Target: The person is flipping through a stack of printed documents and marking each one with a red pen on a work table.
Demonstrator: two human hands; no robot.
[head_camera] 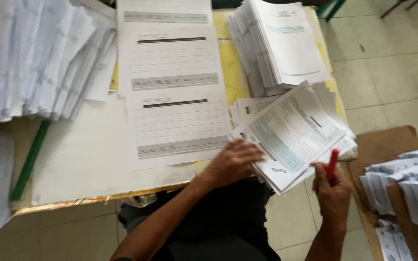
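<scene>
- Our left hand [233,162] lies flat w/ fingers spread on the near-left edge of a stack of printed forms [293,133], pressing it, not clenched.
- That stack sits tilted at the table's [88,159] near-right corner, overhanging the edge, approx. 3 o'clock from our left hand.
- Our right hand [334,191] is closed round a red pen [333,164], tip pointing up to 12 o'clock, just touching the stack's lower right edge.
- At 12 o'clock from the stack: a taller pile of papers [279,43].
- At 10 o'clock: three table-grid sheets [172,96] in a column.
- Far left, 9 o'clock: fanned white sheets [35,58], green ruler [30,162] below them.
- At 4 o'clock, on a brown board [385,145]: more folded papers [407,188].
</scene>
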